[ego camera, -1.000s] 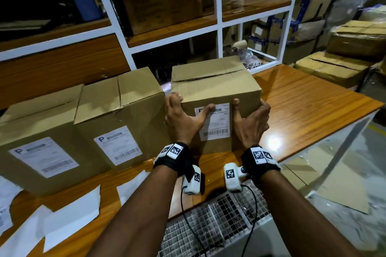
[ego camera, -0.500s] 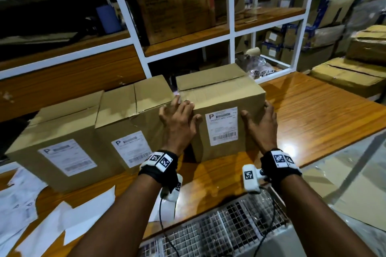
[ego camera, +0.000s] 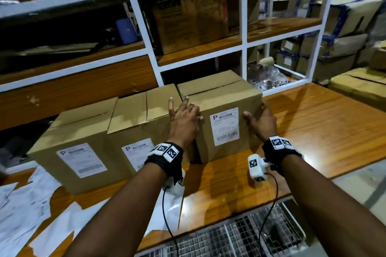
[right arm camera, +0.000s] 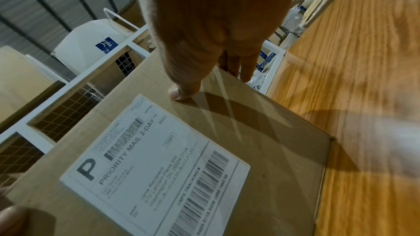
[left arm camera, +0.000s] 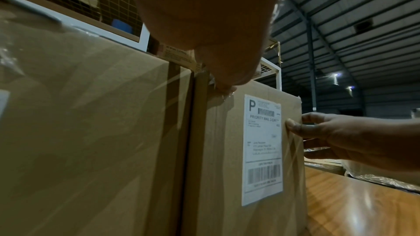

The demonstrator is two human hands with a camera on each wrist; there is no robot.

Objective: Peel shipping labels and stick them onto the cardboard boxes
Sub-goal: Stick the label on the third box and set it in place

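Observation:
Three cardboard boxes stand in a row on the wooden table (ego camera: 313, 123), each with a white shipping label on its front. The right box (ego camera: 219, 94) carries its label (ego camera: 224, 126) flat on the front face and sits close beside the middle box (ego camera: 133, 115). My left hand (ego camera: 184, 119) lies with straight fingers at that box's upper left corner, over the seam between the two boxes. My right hand (ego camera: 262, 121) presses the right edge, thumb (right arm camera: 181, 92) on the front and fingers along the side. The left wrist view shows the same label (left arm camera: 262, 148).
The left box (ego camera: 81, 129) stands at the table's left. Loose white paper sheets (ego camera: 27, 204) litter the near left of the table. A wire basket (ego camera: 229, 240) sits below the front edge. A white shelf frame (ego camera: 146, 33) rises right behind the boxes.
The right box has slid back and left until it stands beside the middle box. My left hand moved from the front face up to the upper left corner; the right hand stayed on the right edge.

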